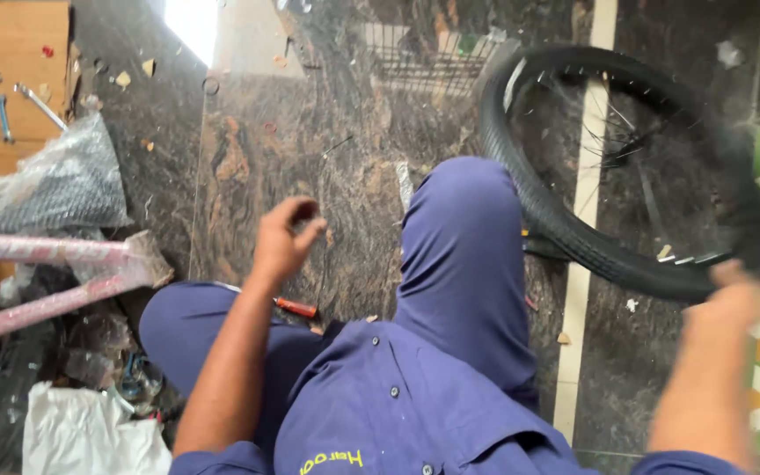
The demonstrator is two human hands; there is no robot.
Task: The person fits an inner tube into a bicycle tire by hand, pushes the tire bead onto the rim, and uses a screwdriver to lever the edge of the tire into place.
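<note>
Bike wheel (626, 167) is gripped at tyre rim by R hand (732, 295); L hand (285, 236) is held loosely curled, empty, above dark floor (310, 149).

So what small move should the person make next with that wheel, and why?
Probably bring the left hand across to the bicycle wheel. Only the right hand grips its tyre, the wheel looks blurred as if tipping, and the left hand hangs free.

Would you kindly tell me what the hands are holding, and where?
The right hand grips the bicycle wheel by its tyre's near edge. The left hand holds nothing visible.
</note>
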